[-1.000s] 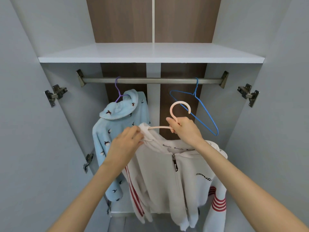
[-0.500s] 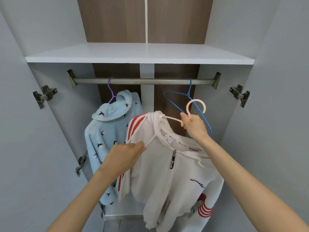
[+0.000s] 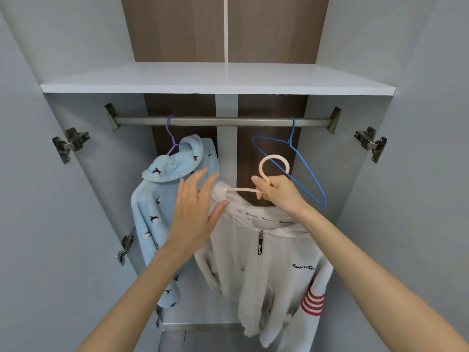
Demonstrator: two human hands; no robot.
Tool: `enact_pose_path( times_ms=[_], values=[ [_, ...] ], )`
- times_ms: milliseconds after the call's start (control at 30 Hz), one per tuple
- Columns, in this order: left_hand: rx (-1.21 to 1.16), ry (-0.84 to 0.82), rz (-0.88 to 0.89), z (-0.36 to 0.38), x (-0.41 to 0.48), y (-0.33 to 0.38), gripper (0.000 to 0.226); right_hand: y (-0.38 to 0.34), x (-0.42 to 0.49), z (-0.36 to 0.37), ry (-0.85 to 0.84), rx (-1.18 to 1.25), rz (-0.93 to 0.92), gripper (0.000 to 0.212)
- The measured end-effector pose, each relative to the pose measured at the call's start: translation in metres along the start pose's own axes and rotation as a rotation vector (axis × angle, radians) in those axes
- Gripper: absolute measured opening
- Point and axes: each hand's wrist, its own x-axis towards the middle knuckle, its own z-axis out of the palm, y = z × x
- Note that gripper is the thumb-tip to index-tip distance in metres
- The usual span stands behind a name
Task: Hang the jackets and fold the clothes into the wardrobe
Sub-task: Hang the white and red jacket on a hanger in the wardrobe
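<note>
A white zip hoodie [image 3: 258, 270] with red sleeve stripes hangs on a peach hanger [image 3: 272, 165]. My right hand [image 3: 275, 191] grips that hanger at the base of its hook, below the wardrobe rail [image 3: 223, 121]. The hook is off the rail. My left hand [image 3: 194, 212] is spread flat with straight fingers beside the hoodie's left shoulder, its thumb at the fabric. A light blue jacket [image 3: 162, 207] with small bird prints hangs from a purple hanger [image 3: 172, 138] on the rail's left part.
An empty blue wire hanger [image 3: 291, 161] hangs on the rail's right part, just behind the peach hook. A white shelf [image 3: 218, 78] runs above the rail. Door hinges [image 3: 71, 143] stick out of the left side wall and hinges [image 3: 371, 143] from the right one.
My left hand let go of the hoodie's left shoulder and opened flat. The shoulder now sits on the hanger arm. My right hand keeps holding the hanger at about the same height.
</note>
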Motion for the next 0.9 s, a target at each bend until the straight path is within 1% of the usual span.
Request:
enact_pose_path(
  times_ms=[33, 100, 133, 167, 200, 267, 333, 367, 433, 467, 500, 533, 600, 633, 700, 733, 800, 900],
  values=[
    [0.075, -0.046, 0.069, -0.003, 0.014, 0.004, 0.054, -0.002, -0.001, 0.001, -0.025, -0.002, -0.020, 0.049],
    [0.199, -0.302, 0.133, -0.004, 0.034, 0.013, 0.045, -0.007, -0.004, 0.003, -0.069, -0.017, -0.057, 0.048],
    [0.207, -0.403, 0.132, -0.001, 0.038, 0.017, 0.037, -0.008, -0.005, 0.003, -0.082, -0.019, -0.066, 0.049],
    [0.189, -0.464, 0.113, 0.002, 0.040, 0.020, 0.029, -0.010, -0.007, 0.002, -0.087, -0.021, -0.071, 0.049],
    [0.152, -0.487, 0.084, 0.003, 0.042, 0.023, 0.023, -0.012, -0.008, 0.001, -0.087, -0.016, -0.071, 0.048],
    [0.116, -0.442, 0.039, 0.007, 0.042, 0.027, 0.019, -0.012, -0.011, -0.002, -0.081, 0.030, -0.078, 0.039],
    [0.102, -0.401, -0.023, 0.010, 0.039, 0.027, 0.017, -0.005, -0.016, -0.004, -0.026, 0.082, -0.093, 0.023],
    [0.075, -0.374, -0.064, 0.012, 0.036, 0.026, 0.016, 0.001, -0.020, -0.005, 0.039, 0.077, -0.105, 0.014],
    [0.031, -0.309, -0.139, 0.012, 0.032, 0.021, 0.017, 0.019, -0.033, -0.004, 0.231, -0.010, -0.139, 0.004],
    [0.022, -0.286, -0.173, 0.010, 0.030, 0.018, 0.020, 0.030, -0.041, -0.004, 0.313, -0.075, -0.149, 0.003],
    [0.008, -0.269, -0.205, 0.008, 0.029, 0.014, 0.023, 0.042, -0.048, -0.004, 0.358, -0.140, -0.149, 0.006],
    [-0.017, -0.250, -0.229, 0.005, 0.028, 0.009, 0.027, 0.054, -0.054, -0.005, 0.361, -0.204, -0.136, 0.009],
    [-0.066, -0.208, -0.241, -0.004, 0.026, 0.003, 0.029, 0.073, -0.061, -0.007, 0.294, -0.319, -0.090, 0.012],
    [-0.079, -0.197, -0.238, -0.010, 0.026, 0.001, 0.028, 0.079, -0.062, -0.007, 0.253, -0.359, -0.078, 0.018],
    [-0.086, -0.183, -0.239, -0.019, 0.025, -0.002, 0.028, 0.082, -0.060, -0.006, 0.211, -0.376, -0.115, 0.034],
    [-0.094, -0.169, -0.247, -0.023, 0.025, -0.003, 0.028, 0.081, -0.057, -0.004, 0.216, -0.396, -0.151, 0.037],
    [-0.113, -0.135, -0.267, -0.030, 0.024, -0.008, 0.028, 0.073, -0.049, 0.000, 0.249, -0.507, -0.204, 0.031],
    [-0.101, -0.097, -0.305, -0.036, 0.020, -0.016, 0.027, 0.061, -0.040, 0.009, 0.321, -0.647, -0.332, 0.010]
  ],
)
